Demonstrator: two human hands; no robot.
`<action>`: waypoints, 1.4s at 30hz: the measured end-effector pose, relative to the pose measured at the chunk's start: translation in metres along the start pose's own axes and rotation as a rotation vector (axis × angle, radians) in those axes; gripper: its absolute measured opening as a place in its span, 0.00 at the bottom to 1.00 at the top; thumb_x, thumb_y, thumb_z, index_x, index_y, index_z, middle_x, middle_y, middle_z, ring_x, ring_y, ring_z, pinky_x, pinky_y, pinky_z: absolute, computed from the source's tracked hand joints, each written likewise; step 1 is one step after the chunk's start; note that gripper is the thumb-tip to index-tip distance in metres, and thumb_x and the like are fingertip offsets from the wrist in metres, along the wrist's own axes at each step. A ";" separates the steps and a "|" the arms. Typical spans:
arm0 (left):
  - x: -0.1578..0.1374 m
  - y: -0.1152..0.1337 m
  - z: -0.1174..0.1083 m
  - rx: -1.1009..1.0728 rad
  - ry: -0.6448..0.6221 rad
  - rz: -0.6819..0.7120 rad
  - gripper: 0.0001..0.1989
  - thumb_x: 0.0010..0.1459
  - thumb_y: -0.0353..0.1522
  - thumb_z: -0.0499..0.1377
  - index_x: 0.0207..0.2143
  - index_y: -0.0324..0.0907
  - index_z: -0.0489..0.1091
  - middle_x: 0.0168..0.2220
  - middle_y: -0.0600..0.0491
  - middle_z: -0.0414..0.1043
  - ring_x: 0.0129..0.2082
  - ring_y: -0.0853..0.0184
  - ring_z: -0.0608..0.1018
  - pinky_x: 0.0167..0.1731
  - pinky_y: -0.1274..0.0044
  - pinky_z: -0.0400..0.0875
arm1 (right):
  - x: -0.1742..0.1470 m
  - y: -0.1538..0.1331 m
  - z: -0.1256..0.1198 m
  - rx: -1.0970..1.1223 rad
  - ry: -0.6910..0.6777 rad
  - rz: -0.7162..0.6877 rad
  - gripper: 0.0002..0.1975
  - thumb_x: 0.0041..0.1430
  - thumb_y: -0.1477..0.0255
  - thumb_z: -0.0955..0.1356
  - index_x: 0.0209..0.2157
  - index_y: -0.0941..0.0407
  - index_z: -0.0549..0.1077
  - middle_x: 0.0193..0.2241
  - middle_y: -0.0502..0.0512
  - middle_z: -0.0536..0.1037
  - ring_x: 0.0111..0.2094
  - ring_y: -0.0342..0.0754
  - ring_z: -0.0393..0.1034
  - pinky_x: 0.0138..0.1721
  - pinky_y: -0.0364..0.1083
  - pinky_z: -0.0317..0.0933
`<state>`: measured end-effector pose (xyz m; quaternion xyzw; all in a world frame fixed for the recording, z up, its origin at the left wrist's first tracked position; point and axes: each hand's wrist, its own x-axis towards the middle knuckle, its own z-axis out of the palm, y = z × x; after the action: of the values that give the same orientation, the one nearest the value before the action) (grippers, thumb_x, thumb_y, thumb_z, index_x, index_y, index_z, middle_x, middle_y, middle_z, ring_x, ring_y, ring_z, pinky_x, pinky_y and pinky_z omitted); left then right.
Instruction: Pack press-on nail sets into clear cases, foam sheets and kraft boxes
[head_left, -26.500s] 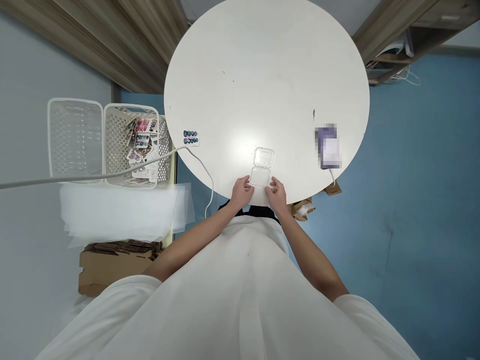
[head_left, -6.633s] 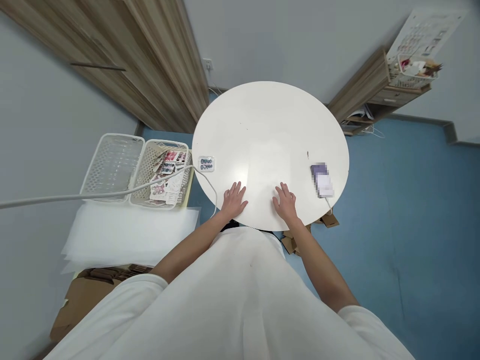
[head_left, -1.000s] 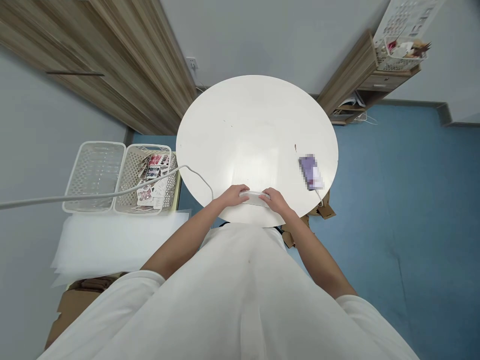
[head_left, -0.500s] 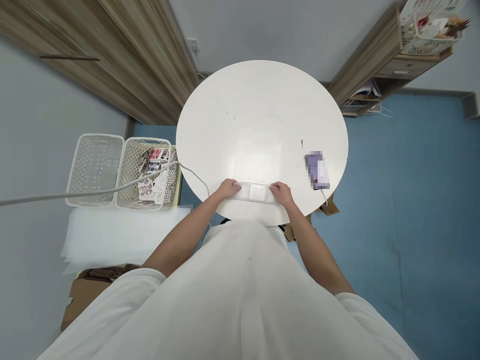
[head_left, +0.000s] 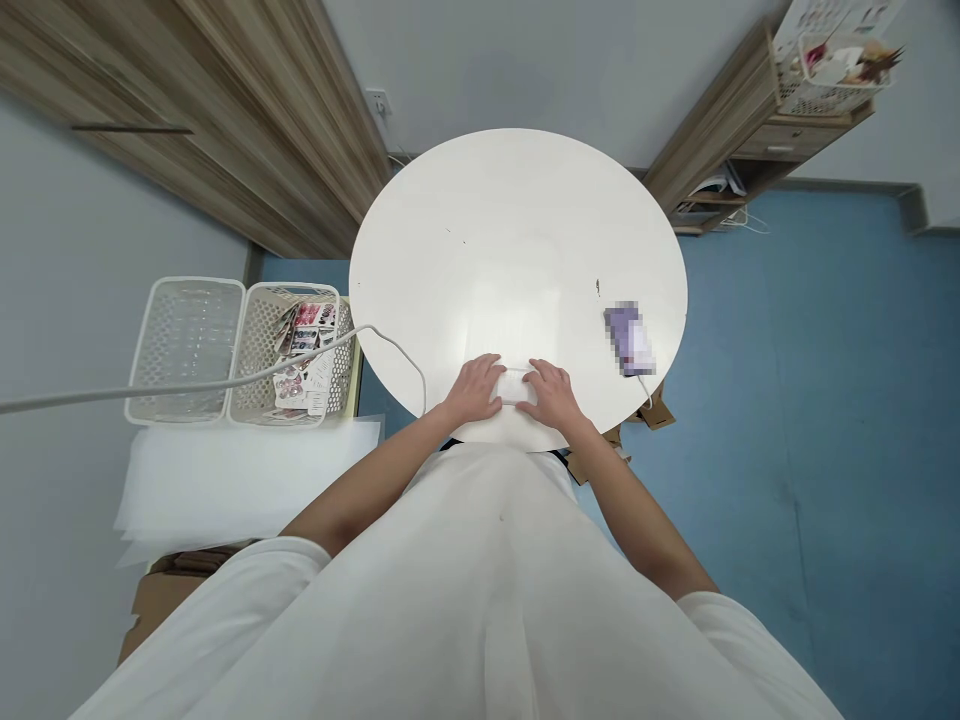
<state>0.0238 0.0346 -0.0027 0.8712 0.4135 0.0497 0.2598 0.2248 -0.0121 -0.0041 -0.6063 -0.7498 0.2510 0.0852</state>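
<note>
On the near part of the round white table (head_left: 517,200) lies a small white packet (head_left: 514,387), made of a thin whitish sheet around a flat rectangular piece. My left hand (head_left: 475,388) grips its left end, fingers curved over it and thumb at the near side. The right end is in my right hand (head_left: 552,392), bent round it the same way. Only the packet's middle shows between the hands. What is inside the sheet I cannot make out.
A purple phone-like object (head_left: 630,340), blurred out, lies at the table's right with a cable. White plastic baskets (head_left: 240,350) stand at left, one with printed cards. Below them is a stack of thin white sheets (head_left: 247,480). A grey cable (head_left: 285,372) crosses to the table.
Both hands have moved inward from the ends of the long flat strip. The strip's ends are now folded or covered under them, and only a short middle part shows.
</note>
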 end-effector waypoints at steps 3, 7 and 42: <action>0.003 0.002 0.005 0.005 -0.126 0.091 0.28 0.45 0.36 0.60 0.50 0.41 0.58 0.56 0.43 0.56 0.56 0.52 0.59 0.52 0.64 0.52 | 0.001 -0.003 0.010 -0.076 -0.086 -0.023 0.23 0.45 0.67 0.71 0.44 0.55 0.64 0.56 0.63 0.59 0.55 0.59 0.54 0.53 0.59 0.47; 0.004 0.001 0.008 0.028 -0.144 0.053 0.25 0.45 0.33 0.58 0.48 0.41 0.60 0.53 0.44 0.61 0.50 0.55 0.65 0.48 0.67 0.56 | 0.002 -0.007 0.017 -0.077 -0.086 0.028 0.20 0.45 0.70 0.70 0.42 0.57 0.64 0.52 0.63 0.64 0.49 0.57 0.61 0.48 0.54 0.54; 0.005 -0.061 0.001 -0.403 0.036 -0.529 0.10 0.52 0.38 0.52 0.22 0.43 0.61 0.22 0.55 0.63 0.25 0.67 0.67 0.26 0.75 0.59 | 0.006 0.024 0.010 0.350 0.086 0.551 0.16 0.51 0.63 0.62 0.19 0.53 0.50 0.17 0.45 0.56 0.21 0.42 0.50 0.23 0.43 0.48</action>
<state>-0.0147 0.0696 -0.0341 0.6637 0.6116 0.0767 0.4237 0.2400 -0.0058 -0.0252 -0.7724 -0.4988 0.3640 0.1486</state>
